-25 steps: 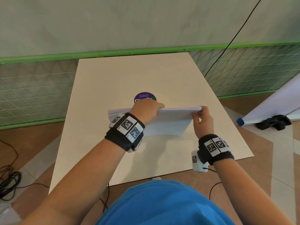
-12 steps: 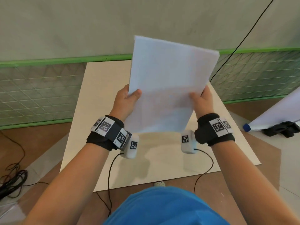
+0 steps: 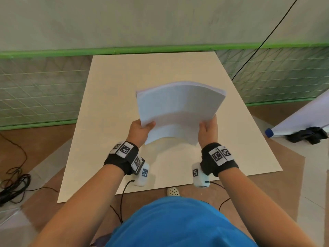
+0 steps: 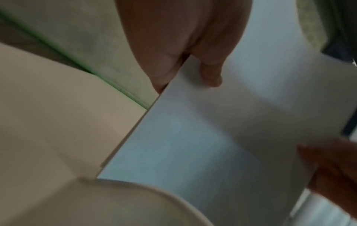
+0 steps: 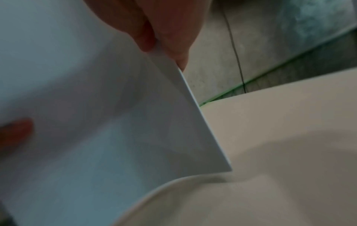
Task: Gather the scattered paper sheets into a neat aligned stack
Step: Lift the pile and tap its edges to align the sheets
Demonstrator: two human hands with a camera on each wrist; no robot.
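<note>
Lying under everything is the pale board surface (image 3: 110,107), with no loose sheets showing on it. Hovering above its middle is the paper stack (image 3: 179,107), which is being held clear of the surface, tilting away from the person and bowing upward across its width. The left hand (image 3: 140,131) is pinching the stack's near left corner, thumb on top, while the right hand (image 3: 208,131) is pinching the near right edge likewise. Judging from the bow, the sheets are probably fanning slightly at the far edge. Squeezing inward too hard could be creasing them, and loosening either pinch before the near edge is resting on the surface could be letting sheets slide out and scatter again.
</note>
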